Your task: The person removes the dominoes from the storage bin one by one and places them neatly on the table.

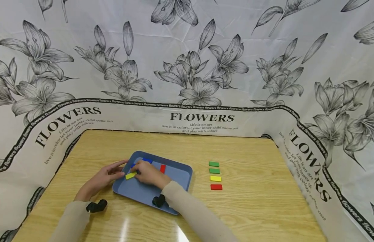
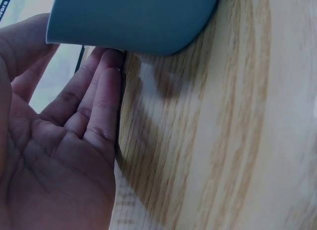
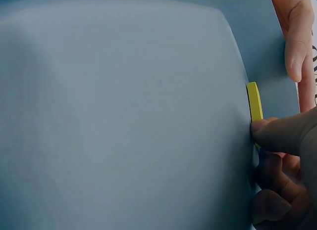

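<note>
My left hand is at the left side of the blue-grey tray. Its thumb comes over the rim while the other fingers lie along the outside, with the tray wall between them. Inside the tray, my right hand pinches a flat yellow tile against the left wall; the thumb presses near one end of the yellow tile. Beyond that hand lie a blue tile and another blue tile, partly covered by the fingers. A red tile stands out just past the right wrist.
Right of the tray, a column of tiles lies on the wooden table: a green tile, another green tile, a yellow tile and a red tile. Flower-printed cloth hangs around the table's back and sides.
</note>
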Motion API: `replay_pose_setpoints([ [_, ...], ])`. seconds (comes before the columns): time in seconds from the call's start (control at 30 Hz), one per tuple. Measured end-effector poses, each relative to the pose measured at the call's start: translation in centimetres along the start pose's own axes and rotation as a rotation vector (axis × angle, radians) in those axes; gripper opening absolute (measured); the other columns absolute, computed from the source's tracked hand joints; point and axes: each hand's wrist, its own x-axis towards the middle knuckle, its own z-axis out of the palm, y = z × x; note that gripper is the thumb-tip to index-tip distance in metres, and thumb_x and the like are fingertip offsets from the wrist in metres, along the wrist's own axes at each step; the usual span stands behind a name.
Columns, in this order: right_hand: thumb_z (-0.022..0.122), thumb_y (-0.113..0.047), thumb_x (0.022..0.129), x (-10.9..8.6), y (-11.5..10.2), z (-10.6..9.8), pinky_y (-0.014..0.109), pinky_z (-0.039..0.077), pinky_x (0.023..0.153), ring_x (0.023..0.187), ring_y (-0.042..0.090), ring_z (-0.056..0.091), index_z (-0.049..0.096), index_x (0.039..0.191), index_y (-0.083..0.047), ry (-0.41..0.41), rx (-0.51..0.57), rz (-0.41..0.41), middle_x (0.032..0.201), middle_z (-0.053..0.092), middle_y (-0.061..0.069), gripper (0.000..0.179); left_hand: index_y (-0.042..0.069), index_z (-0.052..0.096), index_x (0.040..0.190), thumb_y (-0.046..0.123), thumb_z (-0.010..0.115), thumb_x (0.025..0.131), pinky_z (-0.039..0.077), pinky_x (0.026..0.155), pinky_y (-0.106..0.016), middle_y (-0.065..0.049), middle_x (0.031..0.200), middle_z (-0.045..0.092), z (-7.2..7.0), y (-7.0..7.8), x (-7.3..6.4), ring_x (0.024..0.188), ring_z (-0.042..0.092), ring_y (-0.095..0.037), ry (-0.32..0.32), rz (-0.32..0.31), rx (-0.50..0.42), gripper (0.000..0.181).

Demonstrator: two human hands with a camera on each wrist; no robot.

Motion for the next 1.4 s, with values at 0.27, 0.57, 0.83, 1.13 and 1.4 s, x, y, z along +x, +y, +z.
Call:
replay_pose_setpoints([
  [0.27, 0.066, -0.01, 0.101, -0.3, -0.4, -0.4, 0.015, 0.048, 0.086, 0.103, 0.009, 0.06, 0.074, 0.127, -0.008, -0.034, 0.001, -0.003, 0.123, 0.066, 0.007, 0.027, 0.023, 0.037, 0.161, 0.03, 0.058, 0.107, 0.047, 0.108, -0.055, -0.026, 0.161, 0.037, 0.0, 0.1, -0.1, 0.144, 0.04, -0.047, 0.006, 0.013, 0.017, 0.059],
  [0.57, 0.067, -0.012, 0.1, -1.2, -0.4, -2.0, 0.018, 0.048, 0.093, 0.112, 0.012, 0.06, 0.074, 0.125, -0.01, -0.027, -0.01, 0.012, 0.127, 0.064, 0.006, 0.026, 0.025, 0.037, 0.161, 0.036, 0.062, 0.104, 0.047, 0.109, -0.055, -0.025, 0.16, 0.038, -0.2, 0.2, 0.0, 0.145, 0.041, -0.045, 0.011, -0.009, 0.018, 0.063],
  [0.83, 0.069, -0.016, 0.098, -2.6, -0.1, -3.4, 0.019, 0.047, 0.084, 0.099, 0.008, 0.057, 0.075, 0.123, -0.013, 0.011, 0.011, 0.047, 0.119, 0.064, 0.003, 0.026, 0.024, 0.037, 0.162, 0.034, 0.062, 0.105, 0.047, 0.108, -0.055, -0.026, 0.159, 0.04, -0.2, 0.3, 0.0, 0.144, 0.042, -0.046, 0.011, -0.013, 0.019, 0.063],
  [1.13, 0.065, -0.014, 0.097, -5.1, 0.0, -6.2, 0.021, 0.044, 0.075, 0.089, 0.01, 0.052, 0.074, 0.125, -0.011, 0.032, 0.105, 0.092, 0.123, 0.063, 0.007, 0.029, 0.025, 0.039, 0.161, 0.036, 0.063, 0.103, 0.047, 0.108, -0.056, -0.023, 0.158, 0.043, 0.1, 0.3, 0.5, 0.14, 0.047, -0.041, 0.015, -0.037, 0.039, 0.064],
  [1.4, 0.065, -0.009, 0.095, -7.2, 1.0, -8.1, 0.022, 0.042, 0.071, 0.083, 0.012, 0.049, 0.074, 0.121, -0.008, 0.097, 0.143, 0.1, 0.12, 0.061, 0.009, 0.028, 0.024, 0.04, 0.16, 0.033, 0.063, 0.104, 0.046, 0.108, -0.054, -0.023, 0.159, 0.042, 0.2, 0.4, 0.1, 0.141, 0.044, -0.042, 0.019, -0.029, 0.035, 0.062],
])
